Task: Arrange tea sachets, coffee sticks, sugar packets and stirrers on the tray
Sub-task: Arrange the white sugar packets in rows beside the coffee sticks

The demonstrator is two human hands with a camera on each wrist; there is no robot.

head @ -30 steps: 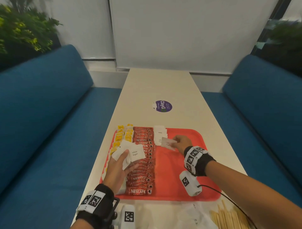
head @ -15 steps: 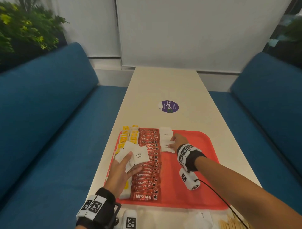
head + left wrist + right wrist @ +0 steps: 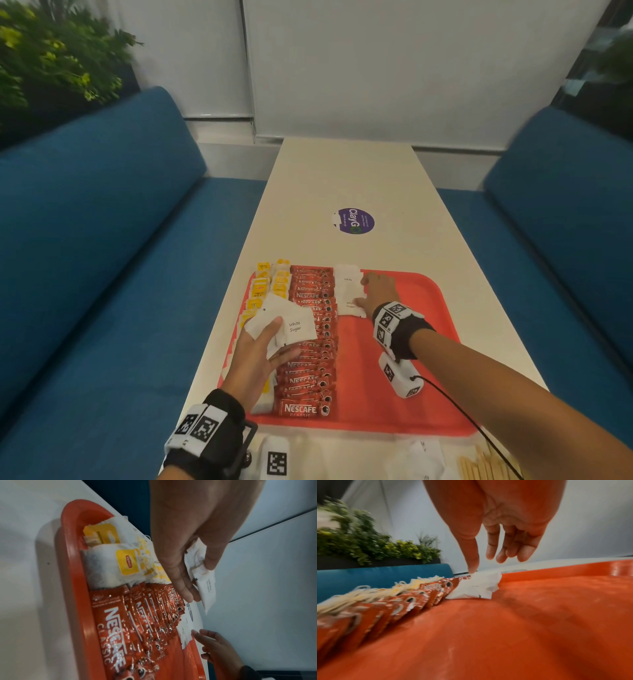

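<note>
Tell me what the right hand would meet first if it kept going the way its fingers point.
Probably the white sugar packets laid beside the coffee sticks; the right hand already touches them with its thumb.

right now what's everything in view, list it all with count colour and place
tray: one, red, near end of table
table: one, cream, between the sofas
Nescafe coffee sticks: one long overlapping row, red, left of tray middle
Lipton tea sachets: many, white with yellow tags, tray's left edge
sugar packets on tray: a few, white, right of the sticks
wooden stirrers: a bundle, tan, on table near tray
round sticker: one, purple, mid table
sofas: two, blue, either side
plants: green, behind left sofa
left hand: holds white sugar packets
right hand: thumb touching the tray's packets
</note>
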